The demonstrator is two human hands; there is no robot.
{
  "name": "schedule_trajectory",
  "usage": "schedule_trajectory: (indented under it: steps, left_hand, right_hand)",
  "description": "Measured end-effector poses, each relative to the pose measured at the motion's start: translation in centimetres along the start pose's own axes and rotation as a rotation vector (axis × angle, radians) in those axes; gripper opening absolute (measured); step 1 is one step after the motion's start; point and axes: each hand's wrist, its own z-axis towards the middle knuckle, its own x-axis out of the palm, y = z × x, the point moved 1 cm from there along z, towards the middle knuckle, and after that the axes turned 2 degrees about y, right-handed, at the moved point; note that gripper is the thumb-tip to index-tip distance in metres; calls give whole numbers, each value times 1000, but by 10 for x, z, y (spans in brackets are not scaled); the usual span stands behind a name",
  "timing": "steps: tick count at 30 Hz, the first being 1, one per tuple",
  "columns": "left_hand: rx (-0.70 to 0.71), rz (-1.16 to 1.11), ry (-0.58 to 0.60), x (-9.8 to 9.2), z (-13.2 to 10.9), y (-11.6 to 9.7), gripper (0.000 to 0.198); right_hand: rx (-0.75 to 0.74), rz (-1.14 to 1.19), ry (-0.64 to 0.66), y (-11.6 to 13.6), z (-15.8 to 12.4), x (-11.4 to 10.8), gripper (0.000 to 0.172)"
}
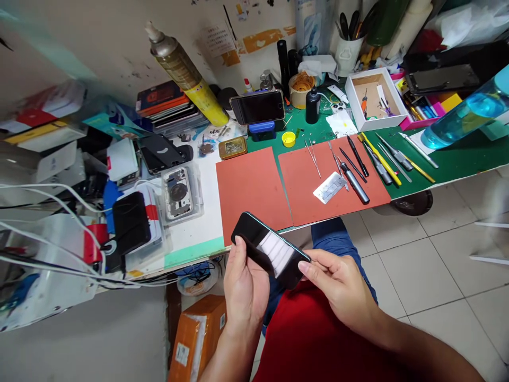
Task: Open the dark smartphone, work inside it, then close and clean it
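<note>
A black smartphone [274,252] with a glossy, reflecting screen is held in front of the table's edge, above my lap. My left hand [244,278] supports its left end from below, the thumb pressed on the edge. At the right end, my right hand [340,278] pinches the corner between thumb and fingers. Beyond the phone, two reddish-brown mats [252,188] lie side by side. Tweezers [313,158], a silver screwdriver [355,183] and a small silvery sheet [330,188] rest on the right mat.
Phone parts in a clear case [178,193] and white cables [59,193] are at the left. Behind the mats stand a spray can [191,77] and a propped phone [258,107]. A white box [376,98], yellow brush [379,159] and blue bottle [469,114] are at the right.
</note>
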Motion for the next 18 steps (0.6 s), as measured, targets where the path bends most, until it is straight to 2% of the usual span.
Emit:
schedule_trajectory:
  steps: [4, 7, 11, 14, 16, 18]
  left_hand:
    - [92, 17, 73, 7, 5, -7, 26]
    - [111, 15, 48, 11, 11, -11, 22]
    - [64, 10, -37, 17, 20, -10, 20]
    - [22, 5, -87, 19, 23, -9, 22]
    - [17, -3, -75, 20, 22, -8, 24]
    - [44, -7, -15, 22, 19, -8, 23]
  right_hand:
    - [40, 303, 86, 2, 16, -4, 40]
    - [15, 487, 145, 5, 26, 1, 40]
    - [0, 498, 109, 7, 31, 10, 42]
    - [-12, 468, 60, 10, 35, 13, 36]
    - [-18, 438, 38, 12, 39, 12, 34]
    - [-46, 429, 2, 14, 43, 9, 36]
